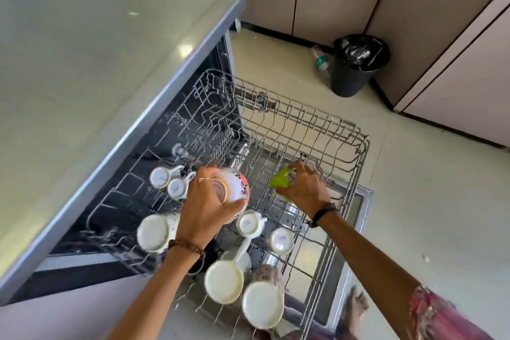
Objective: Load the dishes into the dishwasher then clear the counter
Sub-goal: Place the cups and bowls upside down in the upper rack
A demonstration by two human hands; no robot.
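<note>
Gripping a floral bowl (234, 185), the left hand (205, 208); right hand (306, 188) clasps a green cup (281, 181).

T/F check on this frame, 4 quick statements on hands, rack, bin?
1. The left hand holds a white floral-patterned bowl upside down. True.
2. The right hand is empty. False: it grips a lime-green plastic item.
3. The pulled-out wire dishwasher rack holds white cups bottom-up. True.
4. The black waste bin sits on the grey counter. False: it stands on the floor by the cabinets.
</note>
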